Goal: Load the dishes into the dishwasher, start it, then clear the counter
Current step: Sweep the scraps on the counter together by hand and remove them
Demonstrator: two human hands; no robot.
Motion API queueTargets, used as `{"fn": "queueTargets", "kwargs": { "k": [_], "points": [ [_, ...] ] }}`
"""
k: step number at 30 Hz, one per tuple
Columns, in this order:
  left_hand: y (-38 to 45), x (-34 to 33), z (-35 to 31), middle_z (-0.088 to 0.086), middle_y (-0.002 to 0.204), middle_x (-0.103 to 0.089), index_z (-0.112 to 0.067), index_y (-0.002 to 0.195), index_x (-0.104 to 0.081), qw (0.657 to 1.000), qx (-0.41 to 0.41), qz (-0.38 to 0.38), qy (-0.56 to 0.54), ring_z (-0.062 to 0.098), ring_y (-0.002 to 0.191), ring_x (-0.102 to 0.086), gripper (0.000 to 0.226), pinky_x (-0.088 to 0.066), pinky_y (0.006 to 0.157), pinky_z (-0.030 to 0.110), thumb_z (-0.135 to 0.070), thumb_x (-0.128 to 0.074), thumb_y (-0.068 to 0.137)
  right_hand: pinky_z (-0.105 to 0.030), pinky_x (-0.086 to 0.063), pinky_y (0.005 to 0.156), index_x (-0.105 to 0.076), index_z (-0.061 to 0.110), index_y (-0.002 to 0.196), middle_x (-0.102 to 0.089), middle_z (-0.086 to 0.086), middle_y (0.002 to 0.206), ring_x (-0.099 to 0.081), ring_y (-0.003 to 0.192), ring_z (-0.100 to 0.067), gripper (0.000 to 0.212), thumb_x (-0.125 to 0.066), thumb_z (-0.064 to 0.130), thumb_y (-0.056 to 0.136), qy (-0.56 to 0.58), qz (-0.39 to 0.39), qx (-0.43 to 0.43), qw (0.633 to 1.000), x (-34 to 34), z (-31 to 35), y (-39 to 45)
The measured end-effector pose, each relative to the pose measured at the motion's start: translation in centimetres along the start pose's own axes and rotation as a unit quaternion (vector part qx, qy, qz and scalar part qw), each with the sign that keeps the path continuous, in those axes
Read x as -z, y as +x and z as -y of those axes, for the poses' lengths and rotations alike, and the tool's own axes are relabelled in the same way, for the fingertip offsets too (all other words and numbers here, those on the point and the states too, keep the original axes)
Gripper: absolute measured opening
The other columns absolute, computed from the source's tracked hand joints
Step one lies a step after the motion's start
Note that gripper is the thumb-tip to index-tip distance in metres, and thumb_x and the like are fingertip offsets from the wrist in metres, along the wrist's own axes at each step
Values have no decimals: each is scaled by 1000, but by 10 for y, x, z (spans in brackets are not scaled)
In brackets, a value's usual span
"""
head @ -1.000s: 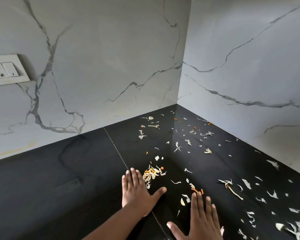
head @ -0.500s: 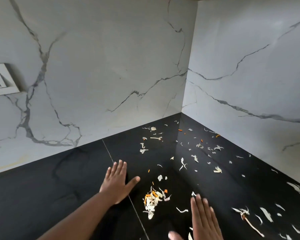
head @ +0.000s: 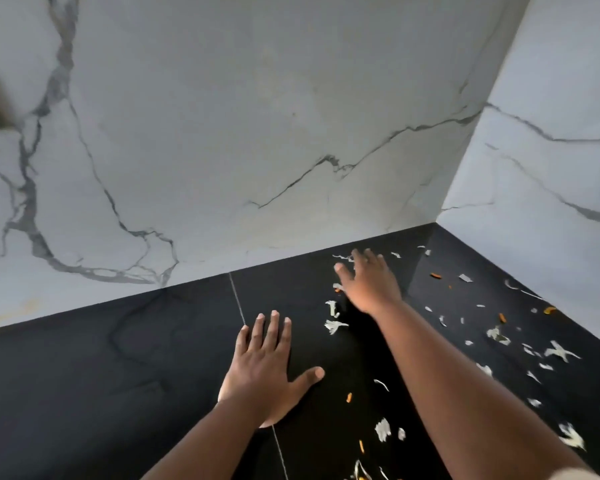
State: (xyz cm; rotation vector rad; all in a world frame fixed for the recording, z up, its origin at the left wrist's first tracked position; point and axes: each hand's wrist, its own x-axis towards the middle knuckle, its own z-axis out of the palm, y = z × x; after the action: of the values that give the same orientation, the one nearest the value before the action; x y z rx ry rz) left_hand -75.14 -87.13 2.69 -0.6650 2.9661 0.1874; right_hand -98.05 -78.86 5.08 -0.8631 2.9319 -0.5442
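Two hands over black counter (head: 84, 393): left hand (head: 264, 372) flat, fingers straight, holding nothing; right hand (head: 369, 282) stretched toward corner, fingers loosely spread among vegetable scraps (head: 381, 429); no containers visible.

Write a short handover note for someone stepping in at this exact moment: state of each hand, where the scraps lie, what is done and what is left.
Left hand: flat on the black counter, fingers straight and spread, holding nothing.
Right hand: reached out towards the back wall, open, blurred, over the far scraps; whether it touches them I cannot tell.
Scraps: pale and orange bits scattered over the right half of the counter, from the corner to the near edge. The left half shows none.
Done: nothing can be judged on the dishwasher; it is out of view.
Left: gather the scraps and take them off the counter.
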Motion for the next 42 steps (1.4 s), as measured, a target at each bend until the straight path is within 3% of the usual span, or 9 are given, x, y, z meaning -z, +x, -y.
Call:
{"fn": "queueTargets", "kwargs": {
  "k": [5,9,16,23,27,31,35,39,42],
  "points": [
    [4,-4,3,-3,157,28,-24,151,18,1000,-3,9,-5,18,142,31,99,13,119,42,-85,-6,78,-41,-22,115,-36,20,147,-29,-3,156,-23,144,-23,68,-38,62,93,88,64,14,994,-4,-29,63],
    [5,-6,5,-4,157,27,-25,151,18,1000,-1,2,1,17,142,30,102,11,119,42,-87,2,72,-38,-11,117,-49,27,139,-28,5,156,-11,148,-16,52,-47,52,94,147,97,83,981,-18,-37,62],
    [5,-5,1,-9,154,28,-29,151,17,1000,5,-7,-9,12,142,29,97,13,119,38,-82,13,69,-24,-6,119,-51,21,138,-35,4,152,-16,141,0,40,-51,29,99,175,192,282,924,-14,-33,-8],
    [6,-7,2,-6,158,24,-29,152,16,1000,2,-13,-8,13,144,26,88,15,118,35,-58,15,69,-27,-3,119,-40,25,145,-24,12,156,-5,145,4,54,-47,45,96,126,303,422,845,6,-44,-109],
    [7,-8,3,-7,157,25,-29,152,16,1000,4,-14,-10,13,143,26,87,15,118,35,-58,14,70,-27,-22,117,-60,17,130,-51,4,141,-33,138,-1,52,-52,52,92,249,358,397,808,14,-46,-128],
    [7,-8,4,-7,157,25,-30,152,17,1000,-1,-15,-14,13,143,27,86,14,118,36,-58,14,71,-28,-38,110,-68,28,113,-64,9,124,-52,124,-2,37,-57,50,86,369,218,244,870,14,-21,-61],
    [7,-7,4,-7,157,25,-31,151,17,999,-1,-19,-26,12,142,29,85,16,117,35,-56,15,70,-36,-29,114,-47,34,140,-35,14,151,-35,138,-8,59,-49,62,88,168,143,181,958,6,0,20],
    [6,-5,4,-9,155,26,-31,152,15,999,-2,-18,-35,10,141,28,86,17,117,33,-51,15,68,-33,-5,118,-18,20,154,-7,3,161,-2,148,-13,77,-34,65,93,-12,162,188,969,-19,3,45],
    [7,-5,5,-9,156,24,-30,152,13,999,-3,-20,-42,8,139,29,87,16,117,33,-48,14,68,-27,-1,117,-21,21,153,-8,4,161,-1,148,-11,71,-35,60,95,48,172,220,959,-23,-3,28]
  ]
}}
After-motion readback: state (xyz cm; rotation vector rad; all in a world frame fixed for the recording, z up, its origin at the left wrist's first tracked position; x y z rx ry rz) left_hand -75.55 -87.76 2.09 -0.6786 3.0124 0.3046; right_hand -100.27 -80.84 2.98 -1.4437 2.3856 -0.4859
